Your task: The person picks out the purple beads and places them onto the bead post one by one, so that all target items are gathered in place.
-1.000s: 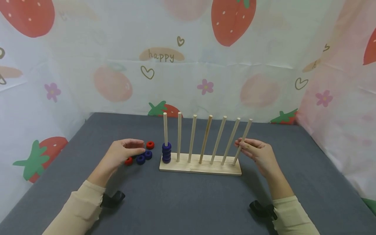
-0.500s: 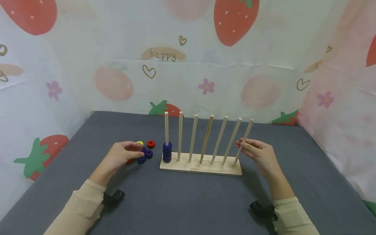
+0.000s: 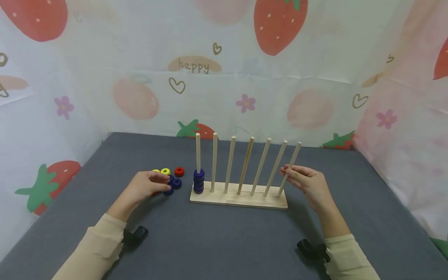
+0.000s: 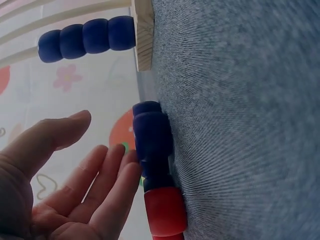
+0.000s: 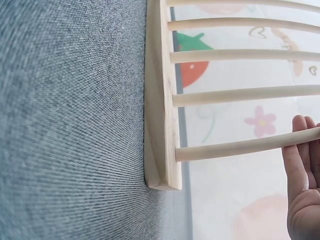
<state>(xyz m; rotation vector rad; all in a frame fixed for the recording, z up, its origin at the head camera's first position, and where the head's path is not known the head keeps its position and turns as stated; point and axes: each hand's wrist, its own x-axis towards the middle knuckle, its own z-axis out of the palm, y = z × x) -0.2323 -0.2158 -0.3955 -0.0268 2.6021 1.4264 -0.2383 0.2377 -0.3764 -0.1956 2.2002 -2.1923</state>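
Over the loose beads at the left, my left hand (image 3: 147,186) hangs with nothing between thumb and fingers. Its fingers (image 4: 112,200) are spread from the thumb, right beside the blue beads (image 4: 152,132) and a red bead (image 4: 166,212) in the left wrist view. In the head view the hand partly covers this group. My right hand (image 3: 308,182) pinches the rightmost wooden peg (image 3: 294,155) between thumb and fingers, around its middle. That peg stands in a wooden base (image 3: 238,200) with several others. Several blue beads (image 3: 198,181) are stacked on the leftmost peg.
A yellow bead (image 3: 165,171) and a red bead (image 3: 179,171) lie behind the blue ones, left of the base. Grey cloth (image 3: 224,241) covers the table. A strawberry-print curtain (image 3: 266,89) encloses the back and sides.
My left hand has dropped slightly toward me, and yellow beads behind it have come into view. The right hand stays on the peg, and the blue stack is unchanged.
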